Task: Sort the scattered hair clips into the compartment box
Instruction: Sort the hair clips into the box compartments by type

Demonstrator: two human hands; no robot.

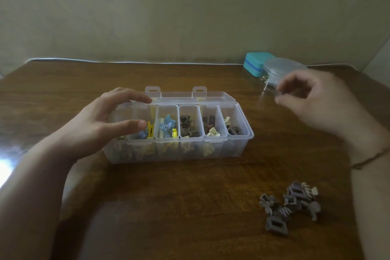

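Head view
Tabletop: dark brown wood grain, running back to a plain beige wall; a bright glare patch sits at the near left edge.
Far right corner: a teal case against the wall, with a clear round lidded jar just in front of it.
Compartment box: clear plastic, mid-tabletop, its lid folded back flat behind it; a single row of narrow cells runs left to right.
Box contents: blue and yellow clips in the left-of-middle cells, brown clips in the middle, brown and cream ones toward the right end.
Loose hair clips: a small heap of grey-brown clips with one cream clip, near right on the tabletop, well apart from the box.
Left hand: reaches in from the near left, over the box's left end; fingers long and only lightly bent, fingertips at the far rim, thumb stretched across the left cells; grip loose, nothing held.
Right hand: raised to the right of the box, in front of the jar, motion-blurred; fingertips drawn together toward the thumb; whether this grip pinches anything cannot be told.
Right wrist: a thin dark band.
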